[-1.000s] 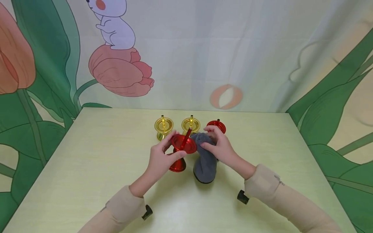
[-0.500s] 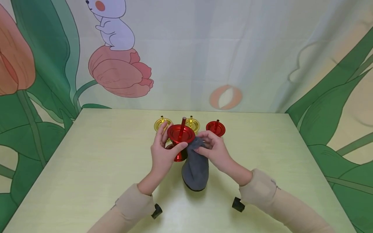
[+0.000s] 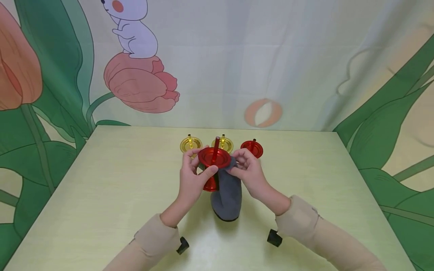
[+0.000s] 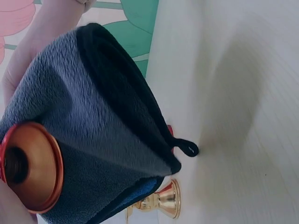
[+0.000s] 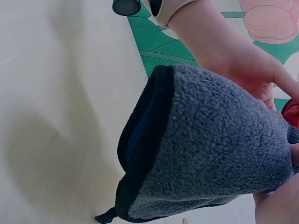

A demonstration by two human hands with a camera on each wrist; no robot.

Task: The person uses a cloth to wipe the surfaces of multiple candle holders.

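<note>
A red metal candle holder [image 3: 214,158], with a wide dish and a thin stem rising from its middle, is held upright above the table. My left hand [image 3: 192,178] grips it below the dish, thumb at the front. My right hand [image 3: 251,171] pinches a grey fleecy cloth [image 3: 228,195] at the dish's right rim. The cloth's loose end hangs down beside the holder and partly hides its foot. From the left wrist view, the holder's round base [image 4: 39,168] lies in front of the cloth [image 4: 88,112], which has a black edge and a small loop.
Behind the hands, two gold candle holders [image 3: 191,144] and another red candle holder [image 3: 252,148] stand in a row on the pale table [image 3: 129,180]. The middle gold one is partly covered by the held holder. A printed curtain [image 3: 210,75] hangs beyond the table's back edge.
The held candle holder has risen and become more upright. My right hand has brought the cloth leftward against its rim. During the last half second, the holder shifted slightly right.
</note>
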